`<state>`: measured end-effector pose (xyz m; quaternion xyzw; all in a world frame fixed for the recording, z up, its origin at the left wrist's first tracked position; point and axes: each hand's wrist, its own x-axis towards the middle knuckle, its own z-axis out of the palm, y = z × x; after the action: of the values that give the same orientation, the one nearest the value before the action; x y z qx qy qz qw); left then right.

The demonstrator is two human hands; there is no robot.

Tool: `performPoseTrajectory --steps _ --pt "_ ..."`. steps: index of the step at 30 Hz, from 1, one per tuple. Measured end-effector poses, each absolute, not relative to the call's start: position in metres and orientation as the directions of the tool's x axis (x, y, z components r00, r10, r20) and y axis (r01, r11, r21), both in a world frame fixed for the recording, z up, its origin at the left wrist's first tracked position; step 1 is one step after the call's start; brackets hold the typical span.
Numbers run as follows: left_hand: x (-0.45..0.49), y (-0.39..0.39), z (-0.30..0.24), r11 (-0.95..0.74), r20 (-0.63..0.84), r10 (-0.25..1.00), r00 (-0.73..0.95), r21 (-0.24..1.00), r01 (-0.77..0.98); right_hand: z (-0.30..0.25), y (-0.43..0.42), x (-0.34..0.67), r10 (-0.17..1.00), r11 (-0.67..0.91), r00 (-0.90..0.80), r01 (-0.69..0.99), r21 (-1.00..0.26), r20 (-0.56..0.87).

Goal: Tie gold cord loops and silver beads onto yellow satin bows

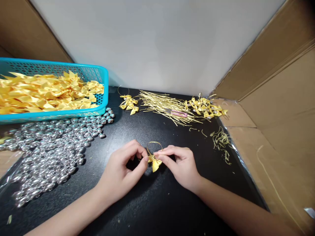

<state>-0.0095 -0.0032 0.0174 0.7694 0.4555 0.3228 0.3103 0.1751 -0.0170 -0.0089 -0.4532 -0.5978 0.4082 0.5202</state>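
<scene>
1. A turquoise perforated plastic basket [102, 86] stands at the far left, filled to the brim with loose yellow satin ribbon bows [49, 93]. It seems set there as a stock within the left arm's reach.
2. In front of it a heap of silver oval beads [49, 154] lies loose on the black tabletop [152, 206], in no container and touching the basket's front wall.
3. The left hand [120, 173] rests on the tabletop, thumb and forefinger pressed together on one side of a small yellow satin bow [155, 163].
4. The bow sits between both hands just above the table at centre, with a thin gold wire loop [155, 144] rising from it. It is probably held from both sides to keep it steady.
5. The right hand [183, 165] pinches the bow's other side, its remaining fingers curled.
6. Behind lie a few beaded bows [128, 103], a bundle of thin gold wires [162, 105] and a second cluster of beaded bows [206, 107].
7. Gold wire offcuts [221, 139] lie scattered beside the brown cardboard wall [283, 114].
</scene>
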Motion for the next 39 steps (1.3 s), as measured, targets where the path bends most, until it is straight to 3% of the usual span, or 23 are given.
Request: performPoseTrajectory --steps 6,14,20,30,39 --pt "-0.0127 -0.0029 0.0167 -0.471 0.279 0.866 0.416 0.735 0.488 -0.0076 -0.0159 0.1761 0.988 0.145 -0.054 -0.039 -0.989 0.147" --pt "-0.0104 -0.0050 0.0164 -0.472 0.281 0.862 0.422 0.747 0.467 -0.0064 -0.0160 0.1767 0.983 0.149 -0.095 -0.089 -0.985 0.157" --pt "-0.0100 -0.0041 0.0157 -0.446 0.234 0.861 0.451 0.774 0.449 -0.0072 -0.0164 0.1770 0.967 0.229 -0.105 -0.049 -0.972 0.233" --pt "-0.0088 -0.0031 0.0134 -0.403 0.173 0.857 0.486 0.813 0.420 -0.0069 -0.0150 0.1783 0.974 0.201 -0.087 -0.070 -0.977 0.207" --pt "-0.0096 -0.0042 0.0143 -0.400 0.207 0.870 0.447 0.826 0.397 -0.0076 -0.0142 0.1786 0.975 0.203 -0.078 -0.083 -0.976 0.209"
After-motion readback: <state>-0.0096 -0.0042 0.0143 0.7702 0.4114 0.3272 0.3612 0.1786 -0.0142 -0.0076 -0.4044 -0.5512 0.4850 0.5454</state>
